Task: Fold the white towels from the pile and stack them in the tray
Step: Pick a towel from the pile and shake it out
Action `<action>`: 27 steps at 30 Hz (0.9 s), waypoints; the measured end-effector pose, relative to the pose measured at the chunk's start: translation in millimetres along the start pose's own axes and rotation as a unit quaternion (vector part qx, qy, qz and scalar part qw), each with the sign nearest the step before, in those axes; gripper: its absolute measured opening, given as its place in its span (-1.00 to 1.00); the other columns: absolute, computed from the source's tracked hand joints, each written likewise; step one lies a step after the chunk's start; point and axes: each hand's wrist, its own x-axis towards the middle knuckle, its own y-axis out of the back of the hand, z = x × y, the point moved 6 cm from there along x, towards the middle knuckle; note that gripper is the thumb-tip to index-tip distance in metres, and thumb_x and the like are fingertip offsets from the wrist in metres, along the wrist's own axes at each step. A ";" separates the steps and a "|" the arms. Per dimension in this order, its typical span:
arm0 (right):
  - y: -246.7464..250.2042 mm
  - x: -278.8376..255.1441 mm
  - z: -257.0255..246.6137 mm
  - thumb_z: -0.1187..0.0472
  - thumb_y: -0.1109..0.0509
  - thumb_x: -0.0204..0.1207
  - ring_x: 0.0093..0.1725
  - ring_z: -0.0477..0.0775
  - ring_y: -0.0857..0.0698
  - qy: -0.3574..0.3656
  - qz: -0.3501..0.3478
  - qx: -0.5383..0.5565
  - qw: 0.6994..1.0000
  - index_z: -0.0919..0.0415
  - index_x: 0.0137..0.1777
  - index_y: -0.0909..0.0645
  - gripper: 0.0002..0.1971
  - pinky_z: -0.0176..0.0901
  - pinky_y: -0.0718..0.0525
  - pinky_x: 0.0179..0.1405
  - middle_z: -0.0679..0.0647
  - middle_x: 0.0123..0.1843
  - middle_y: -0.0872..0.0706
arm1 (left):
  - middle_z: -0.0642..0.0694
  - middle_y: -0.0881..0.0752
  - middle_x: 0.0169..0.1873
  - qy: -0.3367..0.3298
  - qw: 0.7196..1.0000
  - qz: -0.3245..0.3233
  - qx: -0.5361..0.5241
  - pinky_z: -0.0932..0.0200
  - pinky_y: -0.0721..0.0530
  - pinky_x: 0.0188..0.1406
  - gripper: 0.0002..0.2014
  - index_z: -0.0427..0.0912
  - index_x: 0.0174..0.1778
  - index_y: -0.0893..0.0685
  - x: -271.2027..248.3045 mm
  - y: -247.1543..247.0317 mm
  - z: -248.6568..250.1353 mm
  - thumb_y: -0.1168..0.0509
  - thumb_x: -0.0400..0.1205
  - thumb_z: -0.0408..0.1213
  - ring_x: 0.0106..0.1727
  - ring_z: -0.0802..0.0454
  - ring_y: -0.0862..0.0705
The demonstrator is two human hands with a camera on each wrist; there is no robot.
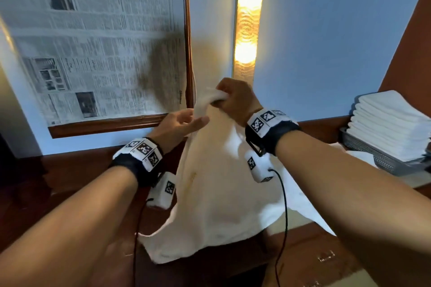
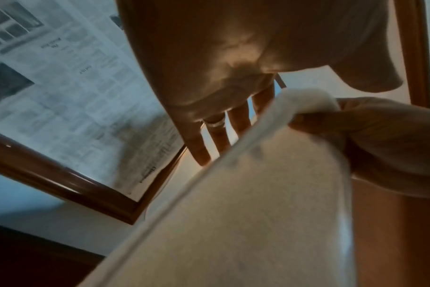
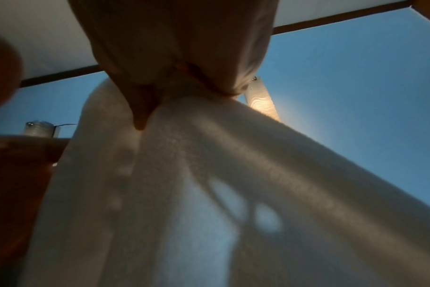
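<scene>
A white towel (image 1: 217,193) hangs in front of me over the wooden table. My right hand (image 1: 227,98) grips its bunched top corner; in the right wrist view the fingers (image 3: 145,108) curl into the cloth (image 3: 209,174). My left hand (image 1: 186,121) is just to the left, with its thumb in front of the towel's edge. The left wrist view shows straight fingers (image 2: 221,136) behind the hem (image 2: 233,155), not closed on it. More white towels (image 1: 300,196) lie on the table behind. At the right, a grey mesh tray (image 1: 373,161) holds a stack of folded towels (image 1: 391,123).
A framed newspaper (image 1: 93,42) hangs on the blue wall at the left, and a lit wall lamp (image 1: 247,30) is straight ahead. Dark wooden tabletop (image 1: 58,182) shows at the left. A drawer handle (image 1: 326,258) is below the table edge.
</scene>
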 end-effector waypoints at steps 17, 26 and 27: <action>-21.2 -24.1 193.5 0.08 -0.40 0.64 -0.23 0.12 -0.61 -0.108 -0.153 -0.089 0.978 0.23 -0.09 -0.77 -0.77 -0.24 -0.42 -0.26 0.09 -0.28 -0.65 | 0.08 -0.69 -0.39 -0.047 0.952 0.251 0.167 0.03 -0.61 -0.18 -0.84 0.04 -0.06 -0.76 59.7 24.4 59.5 -0.28 0.75 -0.25 -0.28 -0.10 -0.65; 12.6 -3.8 227.3 0.30 -0.37 0.61 0.02 0.26 -0.74 -0.118 0.015 0.047 0.992 0.24 0.06 -0.77 -0.85 -0.16 -0.55 -0.08 0.23 0.01 -0.82 | -0.53 -0.64 -0.26 0.021 0.968 0.208 0.139 -0.03 -0.53 -0.26 -0.63 -0.44 -0.07 -0.64 57.5 11.9 18.4 -0.24 0.61 -0.11 -0.35 -0.25 -0.57; 21.4 8.1 207.2 0.30 -0.40 0.59 -0.01 0.23 -0.74 -0.073 0.044 0.065 0.994 0.24 0.05 -0.78 -0.86 -0.19 -0.53 -0.08 0.22 -0.01 -0.82 | -0.54 -0.65 -0.27 0.005 0.973 0.199 0.119 -0.02 -0.54 -0.29 -0.58 -0.42 -0.02 -0.68 65.4 -0.5 24.0 -0.24 0.63 -0.05 -0.39 -0.27 -0.55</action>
